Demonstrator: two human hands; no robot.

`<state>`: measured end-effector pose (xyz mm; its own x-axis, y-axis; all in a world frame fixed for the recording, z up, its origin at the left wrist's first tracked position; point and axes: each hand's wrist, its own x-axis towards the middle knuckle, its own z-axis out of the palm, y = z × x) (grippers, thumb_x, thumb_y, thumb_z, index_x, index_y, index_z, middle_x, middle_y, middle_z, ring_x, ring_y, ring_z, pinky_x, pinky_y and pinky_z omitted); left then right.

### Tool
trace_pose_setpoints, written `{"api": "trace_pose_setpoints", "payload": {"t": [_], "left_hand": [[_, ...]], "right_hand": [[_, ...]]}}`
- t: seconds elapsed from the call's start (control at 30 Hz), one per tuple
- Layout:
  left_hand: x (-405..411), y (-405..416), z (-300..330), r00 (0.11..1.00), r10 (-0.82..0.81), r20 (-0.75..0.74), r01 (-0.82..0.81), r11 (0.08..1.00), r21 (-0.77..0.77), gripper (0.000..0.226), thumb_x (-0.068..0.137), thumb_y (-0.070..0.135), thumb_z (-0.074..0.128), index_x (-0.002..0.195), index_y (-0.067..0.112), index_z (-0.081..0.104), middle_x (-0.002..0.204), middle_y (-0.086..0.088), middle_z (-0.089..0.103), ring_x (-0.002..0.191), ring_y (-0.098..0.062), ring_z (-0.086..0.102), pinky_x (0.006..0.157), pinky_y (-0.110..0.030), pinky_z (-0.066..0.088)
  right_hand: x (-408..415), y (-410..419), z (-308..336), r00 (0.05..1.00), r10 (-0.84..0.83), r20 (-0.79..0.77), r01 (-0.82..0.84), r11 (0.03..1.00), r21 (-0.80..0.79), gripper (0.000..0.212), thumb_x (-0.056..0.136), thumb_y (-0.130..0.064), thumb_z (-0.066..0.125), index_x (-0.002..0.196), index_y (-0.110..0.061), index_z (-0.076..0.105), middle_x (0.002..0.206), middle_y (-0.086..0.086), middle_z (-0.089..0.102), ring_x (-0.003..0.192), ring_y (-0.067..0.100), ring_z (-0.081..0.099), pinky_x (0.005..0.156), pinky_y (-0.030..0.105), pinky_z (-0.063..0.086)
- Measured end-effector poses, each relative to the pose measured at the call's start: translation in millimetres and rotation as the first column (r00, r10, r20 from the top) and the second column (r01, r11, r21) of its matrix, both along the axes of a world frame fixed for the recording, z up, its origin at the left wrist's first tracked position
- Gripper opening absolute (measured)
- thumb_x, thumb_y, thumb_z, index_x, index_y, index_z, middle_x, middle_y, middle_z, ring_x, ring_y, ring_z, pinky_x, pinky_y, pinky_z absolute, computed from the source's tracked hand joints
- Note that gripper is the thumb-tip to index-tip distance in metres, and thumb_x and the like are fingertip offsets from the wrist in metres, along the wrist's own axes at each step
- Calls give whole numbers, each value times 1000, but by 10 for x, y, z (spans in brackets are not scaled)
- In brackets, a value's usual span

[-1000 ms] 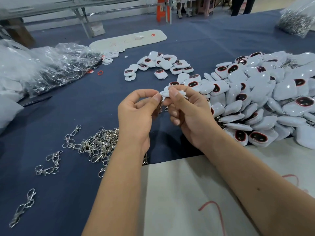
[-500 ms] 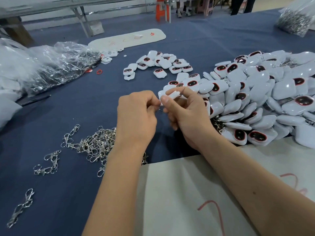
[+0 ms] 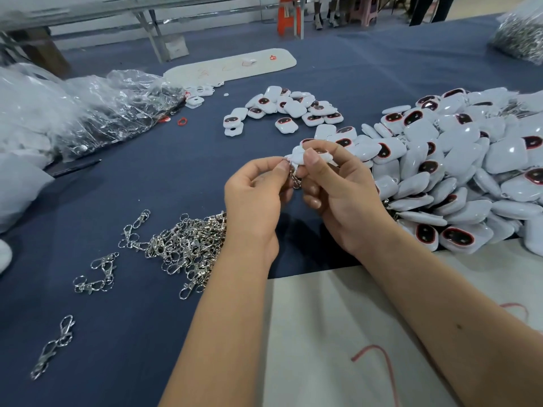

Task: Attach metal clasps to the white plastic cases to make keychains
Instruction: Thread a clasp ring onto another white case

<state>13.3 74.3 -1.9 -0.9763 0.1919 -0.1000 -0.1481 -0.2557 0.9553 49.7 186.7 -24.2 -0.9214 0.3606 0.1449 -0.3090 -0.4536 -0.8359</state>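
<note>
Above the blue-covered table (image 3: 152,183), the right hand (image 3: 340,198) holds a white plastic case (image 3: 305,155), thumb pressed on its near face and fingers (image 3: 316,202) curled behind and below it. The left hand (image 3: 255,198) meets it from the side, thumb and forefinger pinching the ring of a metal clasp (image 3: 294,177) right at the case's left edge; the clasp's hook hangs down between the two hands. Whether the ring has passed through the case's loop cannot be told, since fingertips cover the join.

Taking the held case as the landmark: a heap of loose metal clasps (image 3: 188,245) lies on the table below and left of it, partly behind the left wrist, with a few stray clasps (image 3: 97,276) farther left and another pair (image 3: 54,346) nearer the table's front edge. To the right of the case spreads a large pile of white cases (image 3: 458,171), many showing a dark oval window ringed in red. Beyond it, a smaller scatter of cases (image 3: 282,110) lies apart from the big pile. Far left of it sits a crumpled clear plastic bag (image 3: 97,113), and a small red ring (image 3: 182,121) lies near that bag. A pale sheet (image 3: 323,333) with red marks lies under the forearms, below the case. A white oblong board (image 3: 232,67) lies far beyond.
</note>
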Motion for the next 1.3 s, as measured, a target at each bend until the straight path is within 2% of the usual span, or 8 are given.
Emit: {"api": "trace_pose_setpoints", "payload": {"t": [0.2,0.43,0.6,0.73,0.83,0.93,1.1,1.3], "left_hand": [[-34,-32,-27,988,114,-100,-117,993,-22,12,87,-3,75,84,9,75,68,-2,72,66,-13,65,72,-30,56],[-152,-183,-33,699,-209,-684,-343,742,-576,17,84,-1,73,78,16,74,72,10,70,69,-10,66,70,-27,54],[-145,-189,-47,731,-278,-623,-257,733,-630,13,86,0,72,82,13,73,76,6,71,74,-13,68,73,-32,56],[-66,-63,-52,969,-7,-248,-52,972,-228,5,92,5,73,94,10,72,87,-8,75,77,-15,68,74,-26,56],[-9,4,-18,990,-121,66,119,992,36,6,100,10,63,99,8,69,92,-17,68,85,-26,61,67,-24,53],[19,44,-4,991,-106,77,98,990,105,9,102,8,58,102,5,66,93,-17,66,88,-28,59,69,-27,50],[-57,-13,-54,964,12,-264,-74,971,-227,15,98,2,62,85,6,66,76,-10,65,71,-22,55,72,-35,51],[-89,-116,-64,696,-272,-665,-356,674,-648,12,92,1,61,82,7,64,80,-3,63,78,-27,57,74,-45,48]], "right_hand": [[-9,-4,-18,1000,-5,8,5,1000,19,14,96,-13,69,110,-12,66,73,5,63,54,10,46,48,21,40],[-27,-14,-66,996,-80,38,73,982,174,13,96,-15,72,107,-11,65,66,3,59,49,11,44,43,22,39],[-35,-10,-66,991,-126,47,112,965,237,13,99,-14,70,107,-9,62,66,3,59,46,12,42,41,21,37],[-24,8,-15,999,-34,-3,35,999,31,18,97,-14,68,114,-9,64,76,7,64,54,10,47,46,20,40],[-10,20,10,999,18,-42,-19,999,-37,34,89,-19,69,120,-8,61,77,6,65,57,9,47,49,18,40],[-1,12,21,999,21,-48,-23,999,-42,33,88,-19,69,119,-7,62,77,8,63,56,10,47,49,19,42],[-2,-7,-2,999,-34,-1,34,998,54,17,99,-10,65,116,-10,65,73,7,63,54,11,47,47,20,40],[-14,-2,-51,990,-138,-1,133,955,266,20,99,-10,68,118,-9,64,70,8,59,49,14,45,45,24,40]]}}
